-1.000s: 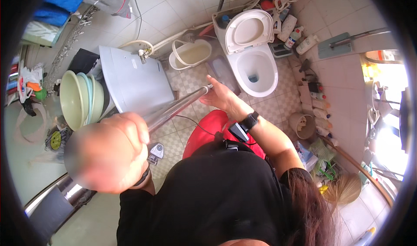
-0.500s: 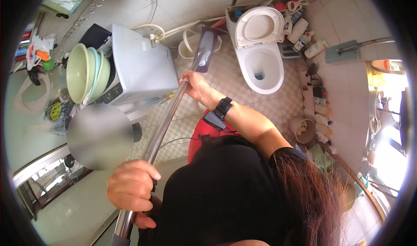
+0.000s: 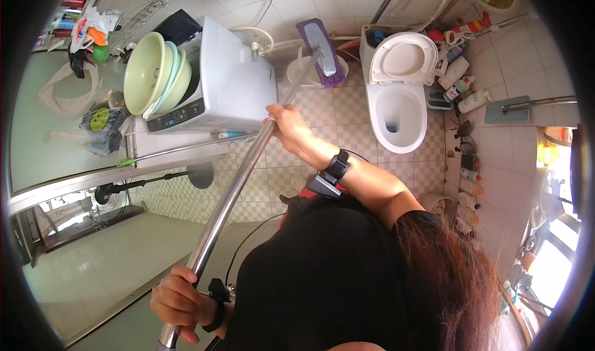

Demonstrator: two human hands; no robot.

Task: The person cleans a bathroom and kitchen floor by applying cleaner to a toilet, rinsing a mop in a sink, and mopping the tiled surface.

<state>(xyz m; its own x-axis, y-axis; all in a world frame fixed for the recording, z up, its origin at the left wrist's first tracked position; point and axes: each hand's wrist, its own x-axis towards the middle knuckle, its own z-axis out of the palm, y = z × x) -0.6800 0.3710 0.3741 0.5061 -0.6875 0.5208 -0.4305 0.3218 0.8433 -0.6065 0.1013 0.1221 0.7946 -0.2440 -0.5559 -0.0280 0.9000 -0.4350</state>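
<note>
A flat mop with a long metal pole (image 3: 226, 205) slants from the lower left up toward the far wall. Its grey plate (image 3: 320, 47) has a purple pad (image 3: 333, 77) around it, held over a whitish bucket (image 3: 294, 72) that it partly hides. My left hand (image 3: 180, 304) is closed around the pole near its lower end, close to my body. Farther up, beside the washing machine, my right hand (image 3: 288, 128) grips the same pole, its arm stretched forward. Both wrists wear black straps with small devices.
At the left, a washing machine (image 3: 238, 72) carries green basins (image 3: 147, 72). The toilet (image 3: 398, 118) stands to the right with its lid up. Several bottles (image 3: 458, 87) line the right wall. A thin pole (image 3: 186, 147) and a standing fan (image 3: 111, 193) are by the doorway.
The mop head has moved right and turned, showing more of its plate and purple pad. My left hand has shifted lower in view. The whole view has swung, so the room appears farther right.
</note>
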